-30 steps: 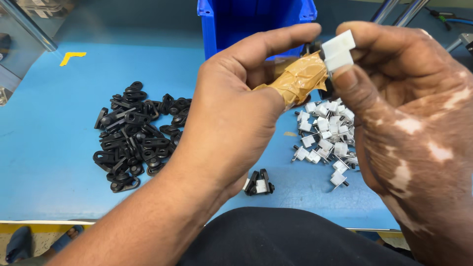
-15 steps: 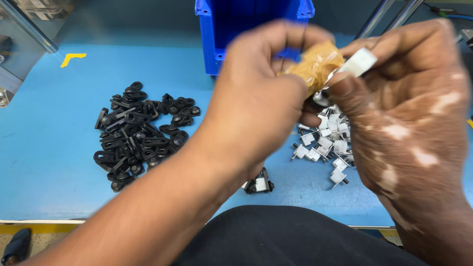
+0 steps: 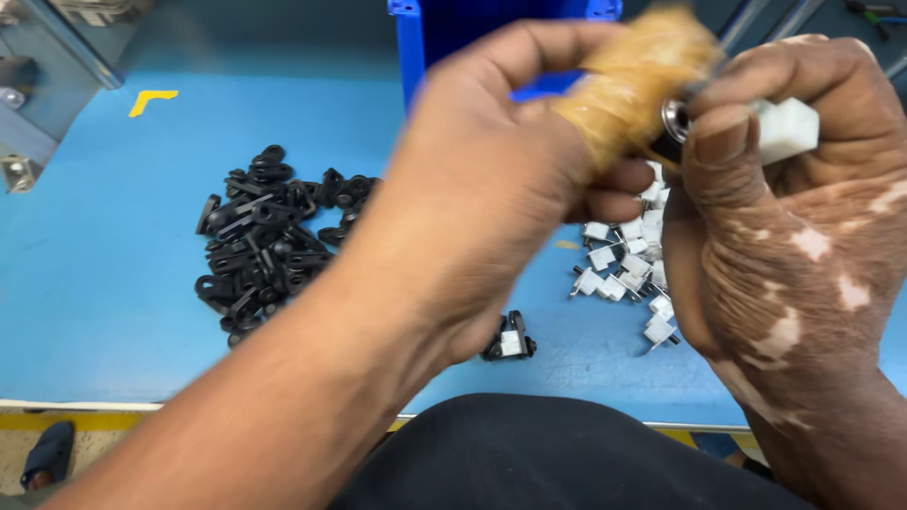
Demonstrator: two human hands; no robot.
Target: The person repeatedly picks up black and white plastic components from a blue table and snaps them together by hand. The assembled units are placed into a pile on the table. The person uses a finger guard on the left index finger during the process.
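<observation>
My left hand [image 3: 491,179] is raised in front of me, its taped brown finger [image 3: 633,80] pressed against a small part with a round metal end [image 3: 675,118]. My right hand [image 3: 784,217] pinches a white plastic block [image 3: 786,128] from the other side, thumb on top. Both hands meet above the blue table [image 3: 113,283]. Below them lies a pile of small white plastic parts [image 3: 628,269]. A heap of black plastic clips [image 3: 269,241] sits to the left. One joined black-and-white piece [image 3: 510,340] lies near the table's front edge.
A blue plastic bin [image 3: 425,38] stands at the back behind my hands. A metal fixture [image 3: 28,113] occupies the far left corner, beside a yellow corner mark [image 3: 151,99]. My dark lap [image 3: 557,463] is below the table edge; a shoe [image 3: 47,453] shows at lower left.
Both hands have risen and come closer to the camera. The white block has turned in my right fingers, and a round metal end now shows between the hands.
</observation>
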